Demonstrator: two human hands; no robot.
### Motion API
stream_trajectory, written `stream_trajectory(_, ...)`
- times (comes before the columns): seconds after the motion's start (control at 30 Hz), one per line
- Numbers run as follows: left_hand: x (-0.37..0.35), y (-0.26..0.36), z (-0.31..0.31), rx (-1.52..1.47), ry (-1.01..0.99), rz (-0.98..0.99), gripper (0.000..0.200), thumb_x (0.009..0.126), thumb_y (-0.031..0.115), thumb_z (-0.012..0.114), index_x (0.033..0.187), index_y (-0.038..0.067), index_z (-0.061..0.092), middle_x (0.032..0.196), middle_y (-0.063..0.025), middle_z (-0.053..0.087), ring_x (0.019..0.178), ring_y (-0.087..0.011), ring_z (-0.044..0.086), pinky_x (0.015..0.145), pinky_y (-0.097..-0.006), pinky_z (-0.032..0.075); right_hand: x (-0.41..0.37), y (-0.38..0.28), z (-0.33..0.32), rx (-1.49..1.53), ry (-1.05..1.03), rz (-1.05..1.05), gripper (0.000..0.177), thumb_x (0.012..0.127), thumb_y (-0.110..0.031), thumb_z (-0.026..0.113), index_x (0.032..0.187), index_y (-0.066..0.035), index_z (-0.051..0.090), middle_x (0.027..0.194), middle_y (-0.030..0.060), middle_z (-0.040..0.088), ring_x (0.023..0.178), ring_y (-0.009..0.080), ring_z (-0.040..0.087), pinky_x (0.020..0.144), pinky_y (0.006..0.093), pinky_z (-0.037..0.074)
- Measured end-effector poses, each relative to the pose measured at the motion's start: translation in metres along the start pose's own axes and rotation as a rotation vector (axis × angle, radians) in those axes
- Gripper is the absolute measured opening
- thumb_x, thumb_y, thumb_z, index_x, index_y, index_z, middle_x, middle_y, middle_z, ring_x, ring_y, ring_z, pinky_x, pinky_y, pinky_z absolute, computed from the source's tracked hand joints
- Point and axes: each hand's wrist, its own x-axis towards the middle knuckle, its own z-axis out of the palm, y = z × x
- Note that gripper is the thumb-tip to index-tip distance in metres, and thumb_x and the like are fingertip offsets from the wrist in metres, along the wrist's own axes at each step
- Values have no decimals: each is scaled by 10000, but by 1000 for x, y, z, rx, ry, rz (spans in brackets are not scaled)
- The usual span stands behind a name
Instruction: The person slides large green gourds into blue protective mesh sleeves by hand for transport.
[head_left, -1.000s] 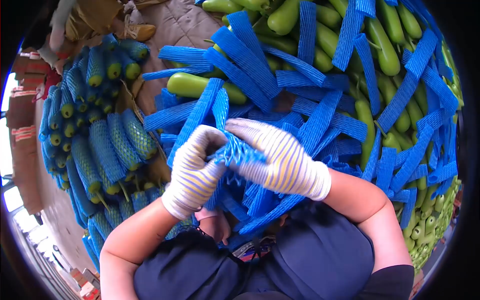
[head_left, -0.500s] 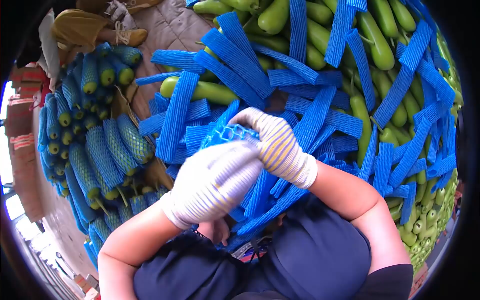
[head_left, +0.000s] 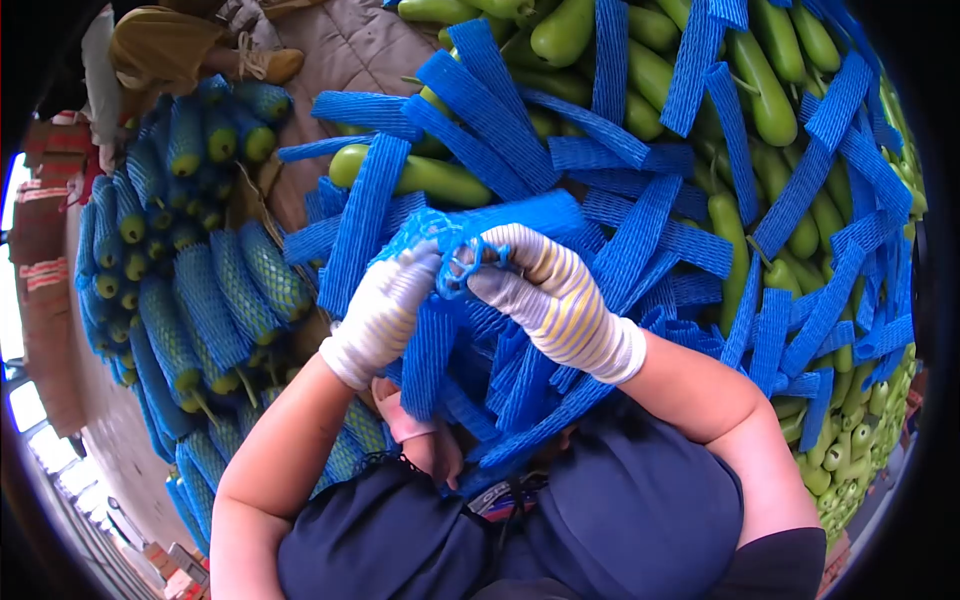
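Head camera, single view.
Mounted above the dark blue lap (head_left: 620, 490), close; faces forward and down past it.

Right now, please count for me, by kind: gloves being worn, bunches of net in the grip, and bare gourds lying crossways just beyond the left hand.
Worn gloves (left glove, right glove): 2
Bunch of blue net in the grip: 1
Crossways gourd, partly covered: 1
Total: 4
Not counted: loose blue sleeves, overlapping too much.

Low-centre white lettering (head_left: 490, 497) seems too small to read.
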Motion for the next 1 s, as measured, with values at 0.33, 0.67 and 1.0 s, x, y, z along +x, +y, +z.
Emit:
stream_trajectory(0.33, 22, 14, -10, 1780, 16, 735, 519, 881, 211, 611, 1357, 35, 502, 1335, -169, 543, 1213, -301, 535, 1073, -383, 389, -3, 29, 27, -601, -419, -160, 218, 889, -185, 630, 1070, -63, 639, 933, 151, 656, 875, 381, 641, 761, 407, 524)
stream_trajectory(0.67, 5, -19, -47, 1333, 102, 532, 544, 891, 204, 614, 1387, 40, 462, 1343, -162, 537, 1216, -286, 532, 1069, -370, 393, 8, 31, 50, -791, -791, -362, 121, 859, -189, 633, 944, -103, 631, 889, 131, 634, 804, 354, 633, 683, 429, 513)
stream_trajectory(1.0, 119, -17, -70, 813, 209, 342, 576, 903, 197, 617, 1422, 45, 417, 1352, -153, 529, 1220, -269, 528, 1065, -356, 396, 120, 35, -40, -1270, -153, -89, 331, 884, -151, 650, 1183, -25, 590, 1114, 200, 646, 1058, 339, 628, 912, 377, 496)
